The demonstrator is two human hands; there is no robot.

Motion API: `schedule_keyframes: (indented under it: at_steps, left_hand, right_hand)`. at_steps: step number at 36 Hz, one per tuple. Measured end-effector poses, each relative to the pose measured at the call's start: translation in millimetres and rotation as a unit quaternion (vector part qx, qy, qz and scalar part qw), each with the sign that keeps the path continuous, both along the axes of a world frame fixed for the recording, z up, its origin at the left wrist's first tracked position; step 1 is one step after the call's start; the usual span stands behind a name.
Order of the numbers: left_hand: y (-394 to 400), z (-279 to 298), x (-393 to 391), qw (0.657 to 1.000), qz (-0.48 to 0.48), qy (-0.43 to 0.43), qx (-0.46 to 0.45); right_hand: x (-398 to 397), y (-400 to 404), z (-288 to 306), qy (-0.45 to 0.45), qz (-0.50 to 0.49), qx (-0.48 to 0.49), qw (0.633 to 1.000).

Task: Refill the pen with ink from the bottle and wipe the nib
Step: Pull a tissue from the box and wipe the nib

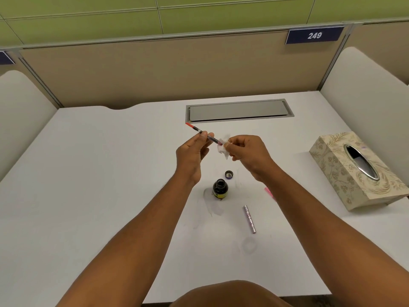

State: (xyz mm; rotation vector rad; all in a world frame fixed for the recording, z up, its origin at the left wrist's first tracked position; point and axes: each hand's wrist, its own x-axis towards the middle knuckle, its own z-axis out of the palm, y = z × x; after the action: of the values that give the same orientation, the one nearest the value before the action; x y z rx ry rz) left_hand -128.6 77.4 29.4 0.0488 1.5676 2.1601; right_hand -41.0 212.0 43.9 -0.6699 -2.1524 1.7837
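Observation:
My left hand (193, 151) grips a thin pen section (200, 131) with a red end pointing up and to the left. Its nib end is buried in a small white tissue (223, 147), which my right hand (247, 151) pinches around it. Both hands hover above the white desk (88, 173). Below them stands the open ink bottle (220, 189), dark with a yellow label. Its cap (229, 174) lies just behind it. A silvery purple pen barrel (250, 218) lies on the desk to the right of the bottle. A pink piece (269, 191) shows beside my right forearm.
A patterned tissue box (352, 171) sits at the right side of the desk. A grey cable flap (239, 110) is set into the desk at the back. Beige partitions and white side panels enclose the desk. Faint smears mark the surface near the bottle.

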Motion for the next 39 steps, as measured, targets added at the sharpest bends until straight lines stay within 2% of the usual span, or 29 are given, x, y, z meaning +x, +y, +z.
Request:
schedule_keyframes:
  at_steps: [2,5,13,24,30,34,39]
  left_hand:
    - [-3,2,-4,1.000,0.021,-0.015,0.014]
    - [-9,5,-10,1.000,0.023,-0.010,0.017]
    - [-4,5,-4,1.000,-0.018,-0.002,0.003]
    - [-4,2,4,0.997,-0.062,0.037,0.006]
    - [-4,3,10,0.997,-0.068,0.038,0.011]
    - [-3,2,12,0.998,-0.054,0.026,0.005]
    - [2,4,17,0.999,-0.028,-0.028,0.026]
  right_hand:
    - [3,0,-3,0.003,-0.008,0.057,0.998]
    - [6,5,-4,0.009,-0.013,0.053,0.998]
    - [3,14,3,0.026,0.007,-0.114,0.993]
    - [9,8,10,-0.052,0.103,-0.238,0.964]
    - [12,6,8,-0.040,0.072,-0.299,0.951]
    - [11,2,2,-0.029,0.029,-0.245,0.969]
    - [13,-7,1,0.036,-0.021,-0.047,0.998]
